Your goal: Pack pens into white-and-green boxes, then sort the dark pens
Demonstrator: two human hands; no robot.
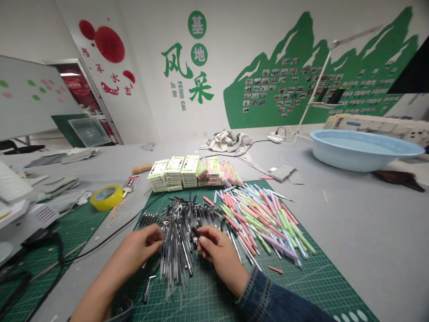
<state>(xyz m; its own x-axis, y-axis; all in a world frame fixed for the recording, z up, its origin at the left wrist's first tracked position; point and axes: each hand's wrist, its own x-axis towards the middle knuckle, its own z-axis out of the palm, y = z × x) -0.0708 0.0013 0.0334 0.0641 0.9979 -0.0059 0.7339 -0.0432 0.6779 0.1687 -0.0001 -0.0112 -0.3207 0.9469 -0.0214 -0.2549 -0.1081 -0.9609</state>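
Note:
A heap of clear-barrelled black pens [176, 246] lies on the green cutting mat [214, 295]. My right hand [217, 250] is closed at the heap's right side, with a black pen cap [195, 231] pinched between thumb and forefinger. At the left edge of the heap, my left hand [147, 243] has its fingers curled toward the pens. Whatever is between those fingertips is too small to make out. A capped pen [147, 288] lies apart, below my left hand. To the right spreads a second heap of pastel-coloured pens [261, 219], with a loose pink cap [275, 269] in front.
Behind the pens stand stacked white-green boxes [174, 172] and pink-green packets [212, 170]. Yellow tape [106, 197] and a black cable [110, 237] lie left. A blue basin [362, 152] is at the far right; cloth [228, 141] lies at the back.

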